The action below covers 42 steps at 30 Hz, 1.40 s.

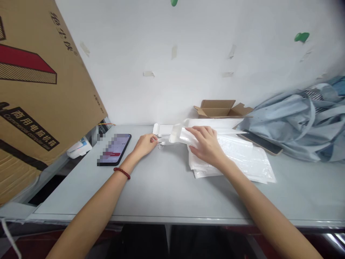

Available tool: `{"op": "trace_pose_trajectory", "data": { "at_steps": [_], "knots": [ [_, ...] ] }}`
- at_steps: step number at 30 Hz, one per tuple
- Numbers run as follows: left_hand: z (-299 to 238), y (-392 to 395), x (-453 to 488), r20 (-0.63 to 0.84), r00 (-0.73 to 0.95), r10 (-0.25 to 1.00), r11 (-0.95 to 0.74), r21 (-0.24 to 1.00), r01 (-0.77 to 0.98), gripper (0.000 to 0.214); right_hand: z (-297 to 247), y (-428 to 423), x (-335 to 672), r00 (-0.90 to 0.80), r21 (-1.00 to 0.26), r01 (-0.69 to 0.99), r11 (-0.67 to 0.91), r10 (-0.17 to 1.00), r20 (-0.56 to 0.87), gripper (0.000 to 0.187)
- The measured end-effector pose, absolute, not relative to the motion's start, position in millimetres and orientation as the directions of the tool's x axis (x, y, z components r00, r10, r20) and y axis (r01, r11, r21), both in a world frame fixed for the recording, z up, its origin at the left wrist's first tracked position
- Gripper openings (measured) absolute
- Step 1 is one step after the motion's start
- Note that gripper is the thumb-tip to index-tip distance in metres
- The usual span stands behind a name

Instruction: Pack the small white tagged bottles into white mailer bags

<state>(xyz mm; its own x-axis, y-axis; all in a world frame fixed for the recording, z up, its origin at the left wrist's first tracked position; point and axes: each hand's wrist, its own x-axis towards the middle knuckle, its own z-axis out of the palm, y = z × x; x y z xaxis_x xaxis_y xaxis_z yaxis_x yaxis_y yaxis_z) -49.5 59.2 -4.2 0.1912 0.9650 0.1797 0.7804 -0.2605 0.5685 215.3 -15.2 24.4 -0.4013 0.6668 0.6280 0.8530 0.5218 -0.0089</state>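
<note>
My left hand [147, 144], with a dark red beaded bracelet at its wrist, is closed in a pinch on a thin white cable [163, 143]. That cable runs toward the open end of a slim white box [188, 136]. My right hand [206, 144] is wrapped over this box and tilts it above the table, its end flap pointing left. Beneath the right hand lies a pile of white plastic mailer bags [242, 158]. Another white box [164, 128] lies behind the cable, partly hidden.
A phone [115, 149] lies on the grey table [161, 187] at left. A large cardboard carton [54, 93] leans at far left. An open brown box [218, 108] stands against the wall. At right are a dark flat object [261, 142] and a grey-blue cloth heap [296, 122].
</note>
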Motion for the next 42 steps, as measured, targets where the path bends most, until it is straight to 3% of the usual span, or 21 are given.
{"op": "trace_pose_trajectory", "data": {
  "at_steps": [9,13,18,22,35,42],
  "knots": [
    [-9,55,-43,0.140,0.352,0.926,-0.366,0.574,0.733,0.018,24,-15,216,-0.432,0.010,0.835,0.550,0.645,0.631,0.061],
    [3,57,-51,0.115,0.356,0.928,-0.327,0.711,0.623,0.020,24,-15,217,-0.442,0.017,0.830,0.557,0.639,0.630,0.064],
    [30,54,-72,0.093,0.227,0.969,-0.193,0.861,0.470,0.024,25,-15,217,-0.446,0.008,0.826,0.564,0.644,0.621,0.061],
    [42,48,-75,0.104,0.279,0.955,-0.192,0.931,0.310,0.022,26,-16,216,-0.440,-0.022,0.824,0.565,0.665,0.603,0.059],
    [22,21,-16,0.215,0.294,0.931,-0.289,0.927,0.238,0.026,21,-13,217,-0.446,-0.034,0.821,0.571,0.676,0.586,0.060],
    [21,13,-7,0.310,0.246,0.918,-0.376,0.878,0.297,0.022,22,-14,216,-0.417,-0.140,0.804,0.578,0.716,0.560,0.055]
  ]
}}
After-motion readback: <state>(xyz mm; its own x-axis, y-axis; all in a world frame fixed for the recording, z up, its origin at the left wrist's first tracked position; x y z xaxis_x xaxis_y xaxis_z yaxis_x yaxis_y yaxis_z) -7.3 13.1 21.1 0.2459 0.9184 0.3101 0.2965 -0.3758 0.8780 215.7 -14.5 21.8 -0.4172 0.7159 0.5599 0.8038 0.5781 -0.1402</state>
